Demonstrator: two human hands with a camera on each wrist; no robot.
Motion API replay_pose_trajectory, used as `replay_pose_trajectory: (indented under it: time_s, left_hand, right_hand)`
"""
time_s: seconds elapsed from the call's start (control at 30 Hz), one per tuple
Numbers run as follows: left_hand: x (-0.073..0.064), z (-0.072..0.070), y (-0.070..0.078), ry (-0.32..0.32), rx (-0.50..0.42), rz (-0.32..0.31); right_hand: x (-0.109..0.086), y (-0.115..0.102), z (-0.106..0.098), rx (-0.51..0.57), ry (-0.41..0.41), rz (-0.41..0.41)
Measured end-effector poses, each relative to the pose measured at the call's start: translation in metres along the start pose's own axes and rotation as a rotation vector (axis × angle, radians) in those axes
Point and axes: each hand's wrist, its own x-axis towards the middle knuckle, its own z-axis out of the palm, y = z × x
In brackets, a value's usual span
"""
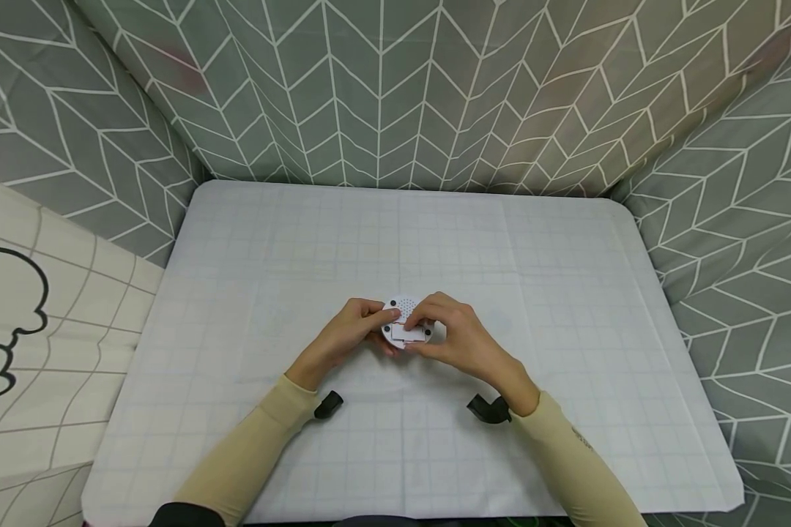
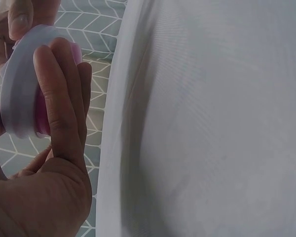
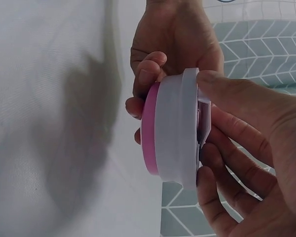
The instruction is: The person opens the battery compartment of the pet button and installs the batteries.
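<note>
A round white device [image 1: 403,304] with a pink front is held above the table, its back turned up in the head view. That back shows small speaker holes, dark feet and a rectangular battery cover [image 1: 409,334]. My left hand [image 1: 351,327] grips the device by its side; in the left wrist view the fingers [image 2: 59,98] lie over the pink part. With thumb and fingertips, my right hand [image 1: 461,337] pinches at the battery cover. In the right wrist view the cover [image 3: 205,121] stands tilted out from the back. Fingers partly hide the compartment.
A white-covered table [image 1: 303,249] with rounded corners lies beneath the hands. Patterned grey curtains [image 1: 409,95] hang along its back and right side. Dark wrist devices [image 1: 490,410] sit at both sleeves.
</note>
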Motion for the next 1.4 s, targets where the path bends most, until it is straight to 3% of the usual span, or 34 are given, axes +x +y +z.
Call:
replay_pose_trajectory:
  time_s: [0.53, 1.23, 1.4]
  left_hand:
    - [0.001, -0.002, 0.003, 0.023, -0.016, -0.032]
    - [0.002, 0.0, 0.003, 0.015, -0.008, -0.031]
    - [0.002, 0.001, 0.002, -0.004, -0.019, -0.018]
  right_hand:
    - [-0.011, 0.012, -0.01, 0.028, 0.065, -0.011]
    - [-0.008, 0.007, -0.001, 0.031, 0.121, -0.049]
    - [-0.006, 0.006, 0.001, 0.003, 0.132, -0.015]
